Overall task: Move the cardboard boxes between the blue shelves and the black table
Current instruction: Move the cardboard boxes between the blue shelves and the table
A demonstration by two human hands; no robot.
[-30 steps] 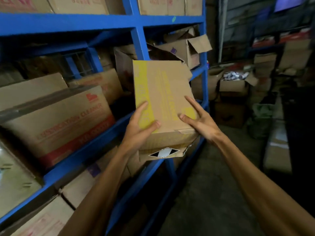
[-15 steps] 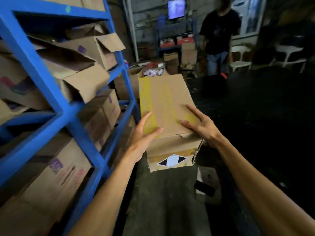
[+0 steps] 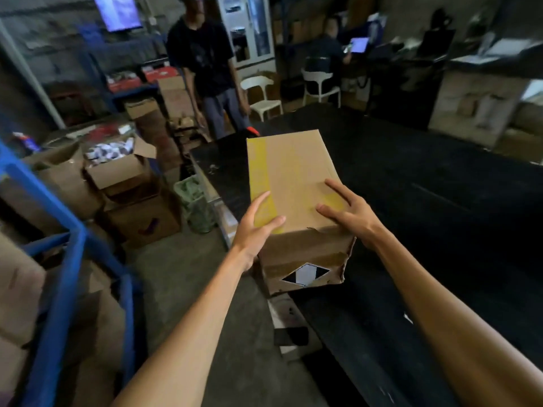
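A brown cardboard box [image 3: 293, 183] with yellow print on top and a black-and-white diamond label on its near face hangs over the near left corner of the black table [image 3: 411, 183]. My left hand [image 3: 255, 227] grips its near left edge, thumb lying on the top. My right hand [image 3: 349, 212] holds the near right edge, thumb and a finger spread on the top, the other fingers hidden down the side. The near face is torn at its right edge. The blue shelves [image 3: 58, 277] stand at the left with boxes inside.
A person in a dark shirt [image 3: 202, 63] stands beyond the table's far left corner. Open cardboard boxes [image 3: 123, 171] are stacked on the floor left of the table, beside a green crate [image 3: 194, 201]. White chairs [image 3: 261, 95] and a seated person [image 3: 326, 51] are further back.
I have turned right from the blue shelves toward the black table with the box in both hands. The shelves slid to the left edge and the box now hangs over the table's corner.
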